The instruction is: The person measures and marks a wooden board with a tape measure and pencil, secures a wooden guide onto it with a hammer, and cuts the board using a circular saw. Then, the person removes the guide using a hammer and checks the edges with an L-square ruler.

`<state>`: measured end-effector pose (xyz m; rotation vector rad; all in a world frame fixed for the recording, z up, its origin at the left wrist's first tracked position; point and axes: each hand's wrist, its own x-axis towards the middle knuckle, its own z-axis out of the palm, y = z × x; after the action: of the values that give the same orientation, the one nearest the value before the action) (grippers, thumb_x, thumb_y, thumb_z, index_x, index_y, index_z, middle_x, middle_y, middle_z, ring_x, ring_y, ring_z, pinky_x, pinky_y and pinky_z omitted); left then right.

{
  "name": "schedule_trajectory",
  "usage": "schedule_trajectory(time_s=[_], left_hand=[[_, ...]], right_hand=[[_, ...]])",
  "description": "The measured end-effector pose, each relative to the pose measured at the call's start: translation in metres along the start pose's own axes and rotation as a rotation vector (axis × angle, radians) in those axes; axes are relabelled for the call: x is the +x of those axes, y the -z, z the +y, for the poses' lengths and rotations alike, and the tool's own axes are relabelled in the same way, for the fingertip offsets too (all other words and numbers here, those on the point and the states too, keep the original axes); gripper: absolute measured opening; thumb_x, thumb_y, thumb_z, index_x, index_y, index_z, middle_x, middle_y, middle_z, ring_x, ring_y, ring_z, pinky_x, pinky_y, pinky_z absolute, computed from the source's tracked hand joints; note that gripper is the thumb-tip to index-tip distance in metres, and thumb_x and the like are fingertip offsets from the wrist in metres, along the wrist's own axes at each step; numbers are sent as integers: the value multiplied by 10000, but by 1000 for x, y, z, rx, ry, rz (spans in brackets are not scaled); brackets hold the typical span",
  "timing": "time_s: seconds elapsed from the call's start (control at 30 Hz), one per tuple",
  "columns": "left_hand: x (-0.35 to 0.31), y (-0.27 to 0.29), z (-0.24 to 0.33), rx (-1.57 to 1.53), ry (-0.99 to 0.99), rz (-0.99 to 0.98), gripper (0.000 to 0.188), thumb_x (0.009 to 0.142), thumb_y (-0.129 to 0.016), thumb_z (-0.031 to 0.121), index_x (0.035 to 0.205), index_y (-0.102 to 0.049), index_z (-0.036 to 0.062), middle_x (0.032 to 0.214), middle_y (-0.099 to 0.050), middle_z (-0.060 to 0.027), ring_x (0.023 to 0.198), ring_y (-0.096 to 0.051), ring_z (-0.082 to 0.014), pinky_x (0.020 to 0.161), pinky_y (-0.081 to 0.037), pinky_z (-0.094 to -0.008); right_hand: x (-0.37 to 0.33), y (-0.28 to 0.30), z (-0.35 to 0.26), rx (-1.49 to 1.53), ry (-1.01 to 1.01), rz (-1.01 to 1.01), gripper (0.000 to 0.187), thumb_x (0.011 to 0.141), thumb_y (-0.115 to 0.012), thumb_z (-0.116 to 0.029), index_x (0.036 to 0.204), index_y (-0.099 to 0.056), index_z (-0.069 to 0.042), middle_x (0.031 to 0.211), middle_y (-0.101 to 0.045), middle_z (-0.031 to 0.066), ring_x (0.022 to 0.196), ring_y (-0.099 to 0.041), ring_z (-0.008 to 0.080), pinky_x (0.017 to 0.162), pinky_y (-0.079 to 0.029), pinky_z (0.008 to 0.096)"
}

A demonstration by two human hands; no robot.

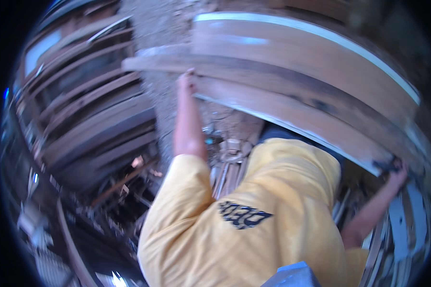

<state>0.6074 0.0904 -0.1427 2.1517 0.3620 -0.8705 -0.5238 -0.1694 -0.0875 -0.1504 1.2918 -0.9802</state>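
A long wooden plank (254, 71) lies across a wide light-brown panel (277, 43) with pale edges, in front of my body. My left hand (187, 82) is closed on the plank's near edge, close to its left end. Out at the far right, my right hand (399, 175) is closed by the panel's near right corner. A dark object (387, 165) shows right at its fingers; blur hides what it is and how the hand holds it.
Stacked wooden boards and slats (96, 105) fill the left side. Below them lies a dark jumble of scraps (124, 191). Pale strips of material (404, 220) stand at the lower right. Bare, dusty ground (155, 28) shows beyond my left hand.
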Motion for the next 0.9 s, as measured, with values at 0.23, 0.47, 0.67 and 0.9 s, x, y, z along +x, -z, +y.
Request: schedule_trajectory(time_s=[0.23,0.47,0.67,0.9], left_hand=[[-88,-21,1,806,-463,398,772,1030,-312,692,1669,-129,299,1695,-35,-291,1578,-61,-440,1252,-136,-572],[-115,-38,-17,787,-605,497,817,1023,-402,644,1670,-152,212,1680,-96,-319,1551,-173,-470,1249,-156,-561],[-85,-16,10,668,-555,445,812,900,-698,496,1482,-439,-7,1365,-581,-299,1238,-557,-481,1040,-425,-565],[-34,20,2,-124,-475,212,757,980,-665,197,1578,-274,-53,1482,-506,-259,1311,-549,-359,1088,-450,-450]], right_hand=[[13,-82,65,-141,171,436,415,944,-666,11,1331,-520,47,1346,-521,211,1300,-485,333,1137,-439,457],[25,-79,78,-159,121,486,438,950,-664,4,1354,-506,55,1333,-536,231,1252,-530,341,1154,-441,459],[37,-3,42,-229,158,528,210,963,-647,-40,1167,-602,-56,1016,-608,92,915,-582,239,841,-516,384],[5,-29,-3,-3,260,357,170,939,-619,27,1069,-608,-81,1025,-616,103,997,-594,292,992,-507,524]])
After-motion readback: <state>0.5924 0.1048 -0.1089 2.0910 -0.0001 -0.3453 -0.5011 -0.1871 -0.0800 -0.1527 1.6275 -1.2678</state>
